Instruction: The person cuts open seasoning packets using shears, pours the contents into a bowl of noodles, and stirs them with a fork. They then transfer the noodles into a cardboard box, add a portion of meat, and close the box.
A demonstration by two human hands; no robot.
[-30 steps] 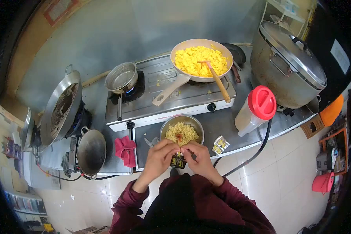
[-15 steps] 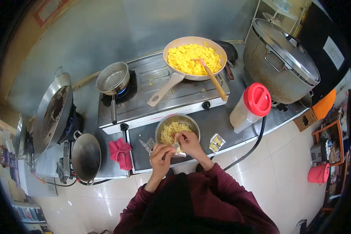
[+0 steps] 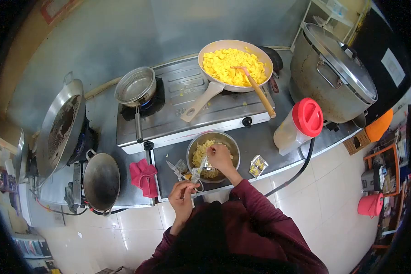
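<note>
A steel bowl (image 3: 235, 155) with noodles (image 3: 200, 154) stands on the counter in front of the stove. Over its right part, my right hand (image 3: 220, 157) is closed on a small clear and silvery packet (image 3: 206, 164) that hangs into the bowl. My left hand (image 3: 183, 192), below and left of the bowl, pinches a small whitish piece of packaging (image 3: 196, 174). Beside it on the counter lie scissors (image 3: 173, 168) and bits of wrapper. An opened silver-yellow sachet (image 3: 258, 166) is to the right of the bowl.
The stove (image 3: 169, 130) bears a pan of yellow scrambled egg (image 3: 235, 66) and a small saucepan (image 3: 136, 86) over a flame. A red-lidded jug (image 3: 292, 132) and a large pot (image 3: 317, 77) stand right; a pink cloth (image 3: 143, 178), wok (image 3: 101, 180) and larger wok (image 3: 61, 125) left.
My hands have moved apart, the left one down and away from the bowl, the right one slightly up over it. The packet now shows between them. The view has shifted slightly.
</note>
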